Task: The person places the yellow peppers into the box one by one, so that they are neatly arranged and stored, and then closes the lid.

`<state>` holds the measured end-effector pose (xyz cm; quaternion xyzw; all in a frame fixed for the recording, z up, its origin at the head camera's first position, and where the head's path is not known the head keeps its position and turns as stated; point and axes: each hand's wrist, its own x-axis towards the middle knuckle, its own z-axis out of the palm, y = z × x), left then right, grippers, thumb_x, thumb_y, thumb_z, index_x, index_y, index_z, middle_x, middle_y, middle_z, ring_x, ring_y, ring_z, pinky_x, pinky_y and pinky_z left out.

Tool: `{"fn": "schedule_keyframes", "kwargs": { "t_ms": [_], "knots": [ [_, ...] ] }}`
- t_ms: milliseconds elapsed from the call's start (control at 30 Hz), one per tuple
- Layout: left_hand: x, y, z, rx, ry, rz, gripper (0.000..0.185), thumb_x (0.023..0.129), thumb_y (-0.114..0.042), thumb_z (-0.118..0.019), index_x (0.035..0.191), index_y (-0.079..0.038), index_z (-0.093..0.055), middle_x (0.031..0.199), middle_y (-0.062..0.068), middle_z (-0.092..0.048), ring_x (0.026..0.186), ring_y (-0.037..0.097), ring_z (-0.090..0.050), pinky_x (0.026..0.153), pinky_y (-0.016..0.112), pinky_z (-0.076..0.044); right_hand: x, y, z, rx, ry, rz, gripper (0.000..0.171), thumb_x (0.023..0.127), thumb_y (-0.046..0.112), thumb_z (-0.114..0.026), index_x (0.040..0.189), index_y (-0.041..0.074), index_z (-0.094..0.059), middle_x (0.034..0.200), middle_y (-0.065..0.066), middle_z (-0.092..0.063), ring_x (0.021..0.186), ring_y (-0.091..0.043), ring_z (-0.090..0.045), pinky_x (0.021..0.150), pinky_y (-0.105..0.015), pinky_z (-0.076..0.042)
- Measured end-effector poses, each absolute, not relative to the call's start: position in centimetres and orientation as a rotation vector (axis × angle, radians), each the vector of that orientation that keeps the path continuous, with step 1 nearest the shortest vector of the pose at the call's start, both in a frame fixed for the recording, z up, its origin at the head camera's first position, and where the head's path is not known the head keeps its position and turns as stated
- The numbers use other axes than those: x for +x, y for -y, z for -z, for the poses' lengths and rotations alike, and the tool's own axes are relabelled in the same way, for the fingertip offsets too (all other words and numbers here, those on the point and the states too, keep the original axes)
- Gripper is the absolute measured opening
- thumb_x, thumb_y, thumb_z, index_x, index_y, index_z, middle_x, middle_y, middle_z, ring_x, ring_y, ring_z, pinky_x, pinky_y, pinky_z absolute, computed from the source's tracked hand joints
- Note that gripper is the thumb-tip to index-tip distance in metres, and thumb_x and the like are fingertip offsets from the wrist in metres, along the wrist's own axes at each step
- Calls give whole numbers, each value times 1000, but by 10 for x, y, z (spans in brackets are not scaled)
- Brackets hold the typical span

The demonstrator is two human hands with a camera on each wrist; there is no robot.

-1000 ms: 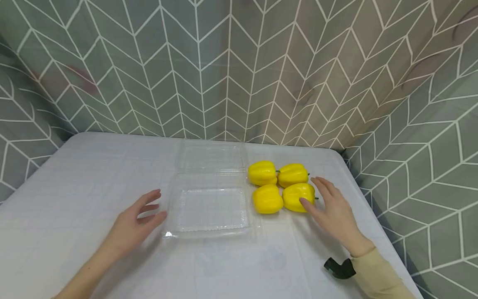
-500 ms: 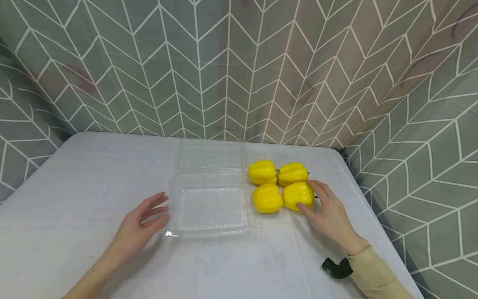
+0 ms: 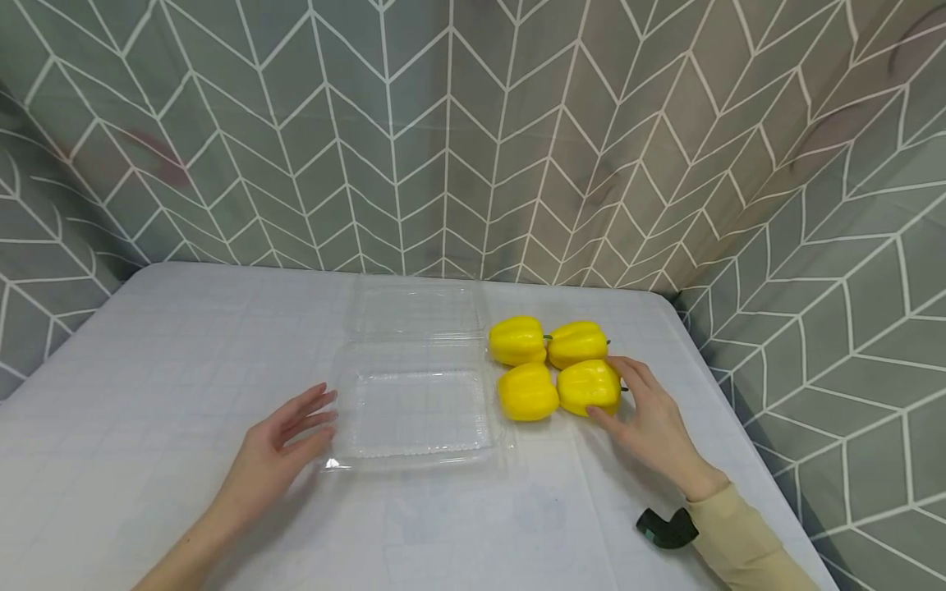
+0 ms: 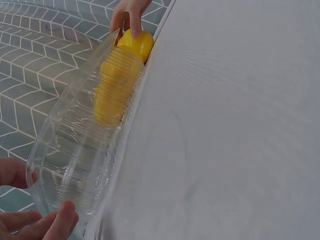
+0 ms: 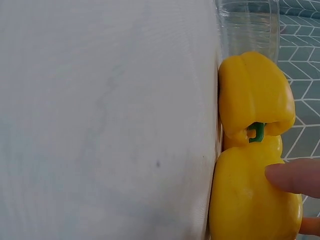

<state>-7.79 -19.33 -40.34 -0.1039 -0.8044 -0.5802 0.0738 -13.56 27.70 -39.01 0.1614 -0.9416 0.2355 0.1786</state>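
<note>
Several yellow bell peppers lie in two rows on the table, right of a clear plastic clamshell container [image 3: 417, 414] whose lid [image 3: 417, 312] is folded back. My right hand [image 3: 658, 427] holds the near right bell pepper [image 3: 587, 386], thumb on its front and fingers at its far side. In the right wrist view the thumb [image 5: 295, 177] rests on that pepper, behind another bell pepper [image 5: 255, 95] with a green stem. At the container's left rim is my left hand [image 3: 277, 447], its fingers relaxed and spread; in the left wrist view the fingertips [image 4: 62, 220] overlap the clear wall.
The table [image 3: 185, 369] has a white cloth. A short black curved piece [image 3: 667, 529] sits beside the right sleeve [image 3: 742, 529]. Grey curtains [image 3: 443, 139] with white chevron lines hang close behind the table and along its right side.
My right hand has moved slightly left and closed in on the near right bell pepper. My left hand has moved right to the container's rim. The peppers and container stay put.
</note>
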Motion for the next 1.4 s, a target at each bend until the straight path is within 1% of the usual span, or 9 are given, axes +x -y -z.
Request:
{"fn": "schedule_keyframes", "kwargs": {
  "t_ms": [100,233,433,533,800,1067,1400],
  "knots": [
    [-78,193,403,-305,2436,1728,57,95,-7,-68,148,-3,-45,133,-16,-62,112,-6,-62,84,12,-53,-136,-278,391,467,2657,-668,73,78,17,-86,138,-1,-50,137,-19,-51,121,-39,-55,95,-61,-49],
    [-77,193,402,-304,2451,1725,58,96,-8,-67,148,-2,-44,135,-9,-64,112,-5,-62,84,12,-53,-136,-279,391,470,2656,-675,75,75,15,-88,138,-1,-50,136,-20,-52,120,-40,-55,95,-61,-49],
    [-77,191,400,-283,2491,1707,58,98,-13,-66,150,-4,-43,139,12,-61,113,-3,-63,86,12,-52,-137,-279,391,462,2659,-691,75,73,12,-89,137,-1,-51,135,-20,-52,119,-39,-55,94,-61,-49],
    [-77,191,399,-277,2500,1700,58,98,-13,-66,150,-4,-42,139,18,-60,113,-3,-63,87,12,-52,-137,-279,390,459,2660,-698,75,73,12,-89,137,-1,-52,134,-19,-53,118,-38,-56,92,-60,-50],
    [-76,191,399,-256,2501,1719,58,98,-15,-66,151,-6,-42,139,13,-61,114,-3,-63,87,11,-51,-140,-281,391,466,2654,-701,76,72,11,-90,137,-2,-52,132,-19,-54,110,-35,-59,86,-54,-55],
    [-77,191,401,-252,2505,1711,58,98,-16,-66,151,-8,-43,139,10,-62,114,-3,-63,88,11,-51,-140,-281,391,452,2671,-706,78,73,11,-90,138,-3,-50,132,-19,-53,111,-35,-59,86,-51,-56],
    [-77,190,400,-241,2508,1710,58,98,-15,-66,150,-7,-43,138,16,-61,113,-4,-63,87,11,-51,-139,-280,389,454,2660,-715,77,72,12,-91,136,-4,-51,130,-19,-53,110,-35,-59,85,-52,-57]
  ]
}}
